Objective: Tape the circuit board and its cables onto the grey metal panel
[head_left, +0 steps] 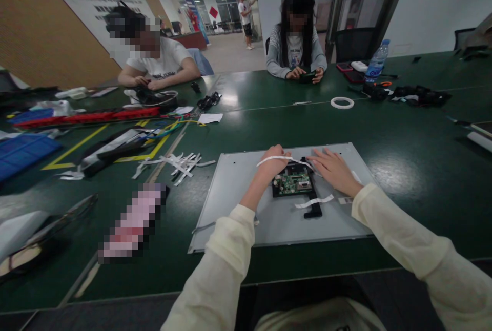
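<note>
A grey metal panel (238, 203) lies flat on the green table in front of me. A small green circuit board (292, 182) sits on it, with a black strip (313, 203) running down its right side. My left hand (273, 163) is closed on a white tape strip (286, 159) stretched above the board. My right hand (333, 167) lies flat with fingers spread on the panel, fingertips at the strip's right end. Another white strip (314, 201) is stuck below the board.
Several loose white strips (179, 163) lie left of the panel. A tape roll (342, 102) and a water bottle (376, 61) stand further back. Two people (154, 59) sit across the table. Cables, a blue tray (21, 150) and red bars (92, 116) crowd the left.
</note>
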`<state>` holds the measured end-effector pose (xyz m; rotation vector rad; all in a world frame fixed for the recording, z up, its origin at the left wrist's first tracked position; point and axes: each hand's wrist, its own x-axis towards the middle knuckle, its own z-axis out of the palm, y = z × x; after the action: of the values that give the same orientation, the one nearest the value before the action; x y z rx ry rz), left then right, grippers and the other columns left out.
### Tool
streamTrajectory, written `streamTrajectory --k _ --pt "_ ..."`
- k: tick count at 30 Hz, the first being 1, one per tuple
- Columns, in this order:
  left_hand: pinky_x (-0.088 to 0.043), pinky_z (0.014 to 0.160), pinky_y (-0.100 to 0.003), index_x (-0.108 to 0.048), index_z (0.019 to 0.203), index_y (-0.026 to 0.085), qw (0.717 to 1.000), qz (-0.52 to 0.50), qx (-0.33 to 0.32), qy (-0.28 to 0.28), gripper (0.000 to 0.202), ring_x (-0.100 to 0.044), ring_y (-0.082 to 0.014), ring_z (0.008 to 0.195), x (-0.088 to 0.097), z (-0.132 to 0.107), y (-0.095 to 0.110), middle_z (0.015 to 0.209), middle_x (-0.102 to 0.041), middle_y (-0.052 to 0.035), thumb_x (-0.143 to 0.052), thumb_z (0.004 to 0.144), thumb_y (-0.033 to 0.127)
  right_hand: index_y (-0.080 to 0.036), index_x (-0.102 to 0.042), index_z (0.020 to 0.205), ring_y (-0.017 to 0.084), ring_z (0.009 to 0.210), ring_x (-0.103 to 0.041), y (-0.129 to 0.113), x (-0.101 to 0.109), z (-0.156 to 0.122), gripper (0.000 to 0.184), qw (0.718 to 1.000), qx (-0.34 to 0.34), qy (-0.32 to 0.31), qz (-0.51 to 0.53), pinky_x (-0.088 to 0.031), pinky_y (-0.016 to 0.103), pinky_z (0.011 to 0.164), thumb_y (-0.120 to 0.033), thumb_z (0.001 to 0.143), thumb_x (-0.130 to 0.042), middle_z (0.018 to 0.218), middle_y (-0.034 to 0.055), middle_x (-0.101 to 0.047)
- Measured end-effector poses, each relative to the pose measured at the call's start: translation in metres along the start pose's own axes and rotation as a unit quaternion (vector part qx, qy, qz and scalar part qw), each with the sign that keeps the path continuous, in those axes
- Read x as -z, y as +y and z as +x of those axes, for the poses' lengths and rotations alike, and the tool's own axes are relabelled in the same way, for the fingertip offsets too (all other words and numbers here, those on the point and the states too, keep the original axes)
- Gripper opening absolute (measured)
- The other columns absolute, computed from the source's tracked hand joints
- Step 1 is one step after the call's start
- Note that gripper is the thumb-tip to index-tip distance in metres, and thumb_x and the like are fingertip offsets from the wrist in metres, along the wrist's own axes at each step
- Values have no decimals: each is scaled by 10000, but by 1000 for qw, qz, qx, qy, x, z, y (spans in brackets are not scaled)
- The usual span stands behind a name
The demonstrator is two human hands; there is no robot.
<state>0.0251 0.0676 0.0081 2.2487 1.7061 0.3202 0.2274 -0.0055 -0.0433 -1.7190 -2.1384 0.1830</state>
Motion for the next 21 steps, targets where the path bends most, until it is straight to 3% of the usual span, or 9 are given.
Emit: streamTrajectory --k 6,12,17,21 --pt "-442 696 -287 -651 857 193 1000 6 19 17 239 -636 -220 864 -12 -3 8 911 -706 -85 -540 833 403 -311 -543 1318 365 1366 -274 -7 3 -1 458 1000 -1 -3 -13 -247 576 1051 -438 967 -278 1447 -6 -431" --pt "-408 680 -286 -641 833 218 996 -12 -16 82 100 -614 -195 813 -22 -8 8 866 -698 -43 -557 817 269 -304 -335 1447 337 1361 -306 -17 10 -4 573 999 34 -17 17 -194 639 1044 -519 918 -375 1454 48 -419" --pt "-424 737 -284 -617 798 195 983 -62 -82 153 76 -583 -174 790 -23 -8 8 823 -650 -37 -549 822 216 -298 -400 1404 329 1358 -319 -16 11 -2 595 997 55 -29 40 -174 655 1039 -550 869 -463 1413 68 -471" --pt "-440 745 -264 -597 794 185 953 -177 -130 210 81 -566 -144 763 -20 -7 10 788 -602 -18 -531 839 198 -284 -416 1395 339 1352 -328 -13 8 -1 616 997 52 -30 47 -174 658 1034 -554 848 -500 1404 89 -479"
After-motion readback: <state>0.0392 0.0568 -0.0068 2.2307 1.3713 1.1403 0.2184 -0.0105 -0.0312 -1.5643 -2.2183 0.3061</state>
